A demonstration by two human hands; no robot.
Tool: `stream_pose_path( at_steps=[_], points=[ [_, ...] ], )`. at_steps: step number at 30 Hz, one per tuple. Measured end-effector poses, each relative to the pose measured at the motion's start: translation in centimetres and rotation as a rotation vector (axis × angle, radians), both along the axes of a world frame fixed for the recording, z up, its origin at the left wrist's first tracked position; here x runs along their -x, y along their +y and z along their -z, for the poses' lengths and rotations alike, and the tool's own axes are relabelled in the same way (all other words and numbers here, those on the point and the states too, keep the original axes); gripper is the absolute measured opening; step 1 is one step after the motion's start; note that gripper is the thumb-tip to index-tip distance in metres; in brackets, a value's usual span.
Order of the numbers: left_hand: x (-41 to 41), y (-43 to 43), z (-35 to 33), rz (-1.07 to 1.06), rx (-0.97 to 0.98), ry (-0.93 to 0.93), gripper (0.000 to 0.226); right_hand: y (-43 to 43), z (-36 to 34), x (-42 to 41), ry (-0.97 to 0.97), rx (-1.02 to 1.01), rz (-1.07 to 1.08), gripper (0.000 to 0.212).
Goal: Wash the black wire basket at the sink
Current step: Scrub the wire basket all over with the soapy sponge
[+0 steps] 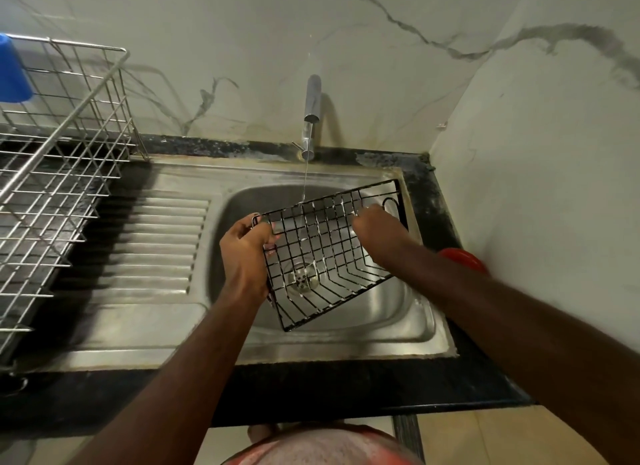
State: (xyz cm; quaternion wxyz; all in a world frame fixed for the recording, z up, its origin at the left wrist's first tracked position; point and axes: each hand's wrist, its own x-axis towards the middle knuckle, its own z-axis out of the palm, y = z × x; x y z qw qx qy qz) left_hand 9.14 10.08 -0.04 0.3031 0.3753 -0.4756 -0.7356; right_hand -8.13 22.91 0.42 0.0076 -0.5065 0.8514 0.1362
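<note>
So I'm holding the black wire basket point(325, 253) tilted over the sink point(408, 312), with the thin stream from the tap point(312, 101) hitting its top edge. My left hand point(242, 253) has its fingers curled round the left rim. My right hand point(375, 222) is bunched against the far wires, and I can't tell if it's actually gripping. A steel dish rack point(62, 153) crowds the left side, and there's something red point(464, 258) by my right arm.

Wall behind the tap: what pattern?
The wall is white with grey marble veins; head view.
</note>
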Motion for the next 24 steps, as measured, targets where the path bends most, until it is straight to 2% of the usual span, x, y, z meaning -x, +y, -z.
stream_pose_path(
  at_steps=[3, 5, 8, 11, 13, 15, 17, 20, 22, 24],
  points=[
    [0.0, -0.1, 0.0, -0.012, -0.001, -0.003, 0.028, -0.3, 0.1, -0.3, -0.039, -0.016, 0.045, 0.017],
    [0.1, -0.2, 0.0, -0.023, 0.004, -0.001, 0.039, -0.4, 0.5, -0.4, -0.127, -0.026, 0.118, 0.012],
    [0.3, -0.4, -0.2, -0.054, -0.032, 0.029, 0.04, -0.7, 0.8, -1.1, -0.222, -0.036, 0.18, 0.014],
    [0.4, -0.4, -0.1, -0.076, -0.074, 0.076, 0.033, -1.6, -0.1, -2.9, -0.327, 0.038, 0.196, 0.016],
    [0.4, 0.0, -0.1, -0.081, -0.089, 0.1, 0.03, -2.8, -0.8, -5.0, -0.505, 0.114, 0.204, 0.016],
    [0.7, 0.5, -0.2, -0.089, -0.113, 0.103, 0.023, -3.9, -1.1, -7.3, -0.781, 0.207, 0.227, 0.004],
    [0.8, 0.6, -0.3, -0.092, -0.162, 0.111, 0.024, -4.8, -1.4, -9.1, -1.033, 0.342, 0.32, 0.012],
    [0.8, -0.2, -0.5, -0.075, -0.094, 0.136, 0.025, -5.1, -1.5, -9.4, -1.289, 0.663, 0.539, 0.007],
    [0.6, -0.5, -0.6, -0.078, -0.059, 0.122, 0.028, -4.9, -1.5, -8.0, -1.393, 0.971, 0.673, 0.014],
    [0.3, -0.7, -0.2, -0.093, -0.073, 0.106, 0.038, -4.8, -1.9, -5.9, -1.402, 1.313, 0.836, 0.019]
  ],
)
